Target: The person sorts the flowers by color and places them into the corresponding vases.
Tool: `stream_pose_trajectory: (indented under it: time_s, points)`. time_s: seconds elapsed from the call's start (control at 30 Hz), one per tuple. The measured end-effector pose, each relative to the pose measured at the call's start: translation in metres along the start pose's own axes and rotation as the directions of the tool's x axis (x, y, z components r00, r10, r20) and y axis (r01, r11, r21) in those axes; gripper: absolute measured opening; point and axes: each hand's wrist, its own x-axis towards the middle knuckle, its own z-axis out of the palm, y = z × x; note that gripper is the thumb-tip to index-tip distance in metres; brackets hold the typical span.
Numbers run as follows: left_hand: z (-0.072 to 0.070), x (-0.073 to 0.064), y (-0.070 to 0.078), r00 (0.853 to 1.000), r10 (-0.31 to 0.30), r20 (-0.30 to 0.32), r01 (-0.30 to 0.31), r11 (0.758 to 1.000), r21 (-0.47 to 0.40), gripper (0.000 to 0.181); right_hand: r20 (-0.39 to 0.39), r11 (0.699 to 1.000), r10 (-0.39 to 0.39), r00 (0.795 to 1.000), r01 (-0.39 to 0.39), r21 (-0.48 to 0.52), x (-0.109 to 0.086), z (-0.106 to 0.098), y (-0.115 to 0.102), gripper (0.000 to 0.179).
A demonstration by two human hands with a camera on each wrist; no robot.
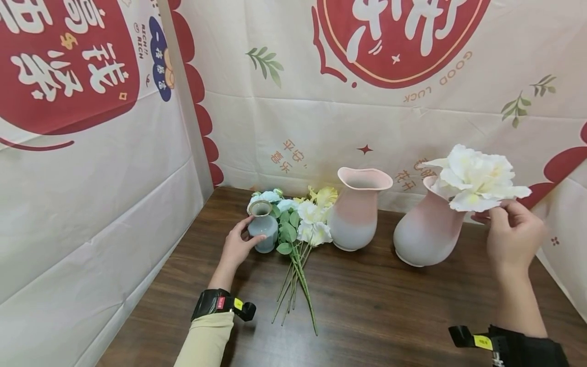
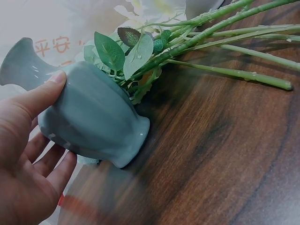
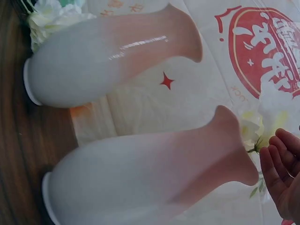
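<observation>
My left hand grips a small grey-blue vase, thumb on one side and fingers on the other. Its base is close to the wooden table at the left. Beside that vase lie cut artificial flowers, with white blooms and green stems. At the right, my right hand holds a large white flower by its lower petals, over the mouth of a pink-and-white vase. In the right wrist view, fingertips are close to the flower's green base, and the thumb's contact is hidden.
A second pink-and-white vase stands upright between the flowers and the right vase. Pale blue blooms and a yellow bloom lie at the back of the dark wooden table. Printed cloth hangs behind and to the left.
</observation>
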Motion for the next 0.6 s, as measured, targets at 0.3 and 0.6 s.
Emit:
stream_pose_trajectory:
  time_s: [0.3, 0.6]
  points:
    - [0.001, -0.001, 0.000, 1.000, 0.000, -0.002, 0.000, 1.000, -0.004, 0.068, 0.035, 0.997, -0.038, 0.999, 0.035, 0.073, -0.023, 0.012, 0.012, 0.037]
    - [0.001, -0.004, 0.000, 0.998, 0.063, -0.027, -0.062, 0.998, 0.019, 0.070, 0.153, 0.986, -0.070, 0.986, 0.045, 0.161, -0.049, 0.036, 0.022, 0.025]
